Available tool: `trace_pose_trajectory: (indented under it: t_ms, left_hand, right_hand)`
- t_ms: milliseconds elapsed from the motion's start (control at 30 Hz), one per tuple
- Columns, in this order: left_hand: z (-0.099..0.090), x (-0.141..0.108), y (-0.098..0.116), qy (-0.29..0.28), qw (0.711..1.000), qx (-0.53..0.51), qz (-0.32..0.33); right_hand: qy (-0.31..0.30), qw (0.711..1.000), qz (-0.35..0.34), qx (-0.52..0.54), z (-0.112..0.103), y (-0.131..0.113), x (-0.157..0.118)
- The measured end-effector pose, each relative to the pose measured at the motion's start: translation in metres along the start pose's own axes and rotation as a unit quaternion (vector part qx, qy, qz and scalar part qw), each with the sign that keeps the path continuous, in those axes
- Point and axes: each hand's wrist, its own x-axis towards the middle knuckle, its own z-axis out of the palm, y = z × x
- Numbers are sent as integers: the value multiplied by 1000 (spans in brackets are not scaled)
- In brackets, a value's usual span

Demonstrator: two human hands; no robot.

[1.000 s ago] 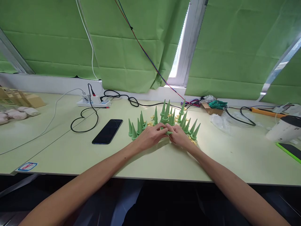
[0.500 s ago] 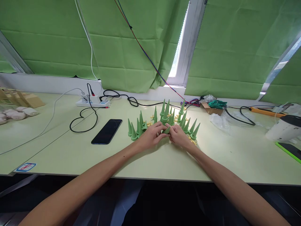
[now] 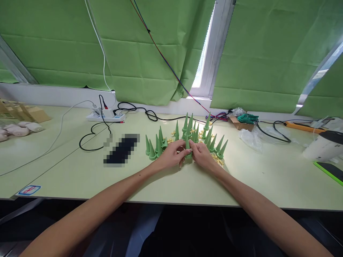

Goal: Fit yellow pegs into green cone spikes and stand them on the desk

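Between my two hands a green plastic cone stands nearly upright, its tip pointing up and away. My left hand pinches its lower part from the left with thumb and fingers. From the right, my right hand grips the same cone with its fingers curled. Several more green cones with round collared bases stand on the table around the hands, to the left, behind and to the right. Small yellow plastic pieces lie among them; some are partly hidden by the hands and cones.
A pixelated dark phone lies left of the cones. Behind it are a power strip and black cables. Clear plastic bags, a small cardboard box and a white cup stand on the right. White rolls lie far left.
The cone in my hands has turned from lying tilted to nearly upright. My left fingers have shifted slightly lower around it; both arms stay nearly in place.
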Motion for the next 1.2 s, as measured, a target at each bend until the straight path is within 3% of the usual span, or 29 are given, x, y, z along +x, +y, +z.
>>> trace_pose_trajectory:
  t_ms: [200,567,967,1200]
  left_hand:
    - [-5,1,-2,-59,995,-71,-38]
    - [-8,6,-5,-89,972,-199,-90]
    - [-7,6,0,-34,983,-171,-57]
    - [-6,7,-4,44,990,-128,-41]
  right_hand:
    - [-13,1000,-12,-10,-2,-4,-1]
    - [-13,997,-53,-46,-4,-9,-3]
    - [19,1000,-22,2,1,-5,-2]
    - [-26,998,-55,1,-1,-9,-5]
